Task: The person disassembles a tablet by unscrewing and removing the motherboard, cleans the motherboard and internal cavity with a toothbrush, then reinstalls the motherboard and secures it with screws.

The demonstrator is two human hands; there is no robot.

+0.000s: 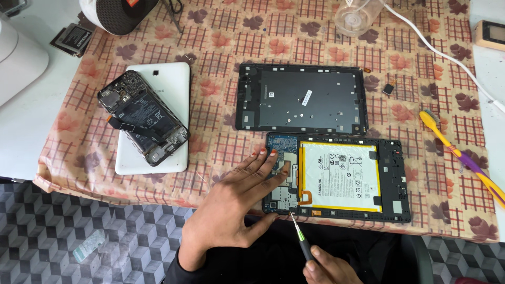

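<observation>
An opened tablet (392,179) lies near the table's front edge, its white battery (341,176) and blue circuit board (281,144) exposed. My left hand (231,202) rests flat on the tablet's left end, fingers spread over the board. My right hand (326,268), at the bottom edge, grips a thin screwdriver (300,234) with a green collar. Its tip touches the tablet's lower left corner. The tablet's dark back cover (301,98) lies just behind it, inner side up.
A white tablet (171,89) at the left carries an opened phone (142,118). A yellow and purple brush (463,158) lies at the right, a white cable (447,58) runs behind it, and a clear plastic cup (357,16) and round speaker (118,13) stand at the back.
</observation>
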